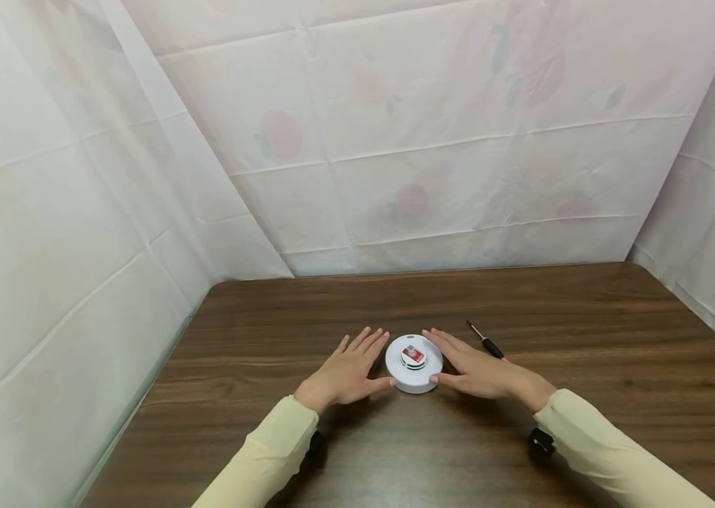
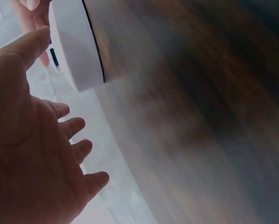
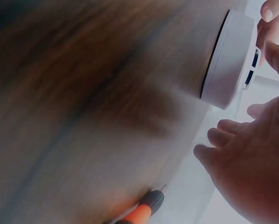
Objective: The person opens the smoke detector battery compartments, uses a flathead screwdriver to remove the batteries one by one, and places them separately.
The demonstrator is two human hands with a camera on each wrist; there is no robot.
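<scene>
The head view is bright and evenly lit, sharp at the centre, with straight lines bowing toward the edges. Soft, faint shadows lie under both hands on the worktop (image 1: 586, 331). Both wrist views are dimmer and strongly blurred: the wood grain smears, the screwdriver (image 3: 144, 210) is out of focus, and pale glare washes across the boards.

Bare dark wooden table (image 1: 586, 339) lies open all round; only the small black-handled screwdriver (image 1: 486, 341) lies right of centre.
</scene>
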